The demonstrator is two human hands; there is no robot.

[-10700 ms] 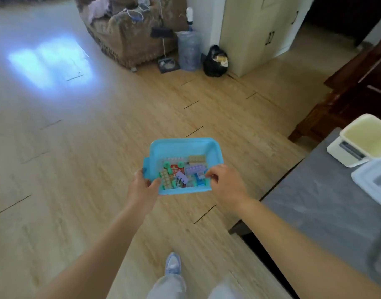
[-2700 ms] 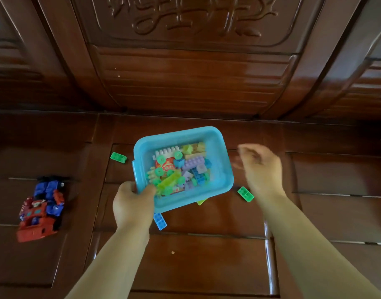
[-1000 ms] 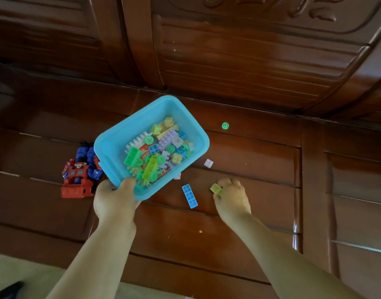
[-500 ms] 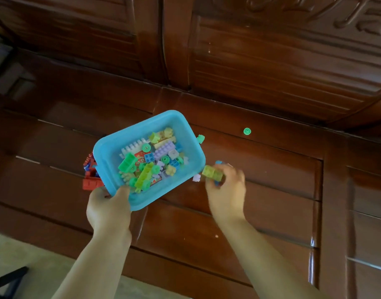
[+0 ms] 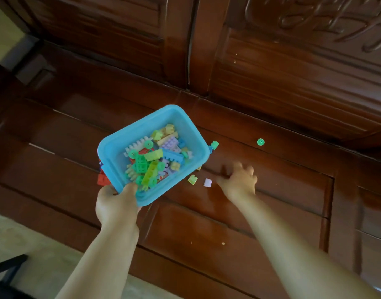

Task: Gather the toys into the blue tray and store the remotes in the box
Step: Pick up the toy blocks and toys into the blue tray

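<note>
Left hand (image 5: 118, 203) is gripping the tray (image 5: 120, 147) rim, bricks (image 5: 157, 160) inside. Right hand (image 5: 239, 182), blurred, is hovering over the bench (image 5: 271, 190); grip cannot be told.

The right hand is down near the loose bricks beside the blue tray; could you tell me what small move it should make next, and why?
Probably pinch the pale lilac brick, the loose piece closest to the right hand, and drop it into the blue tray, which the left hand holds right beside it. The hand looks blurred and seems to hold nothing. A yellow-green brick lies next to it.
</note>
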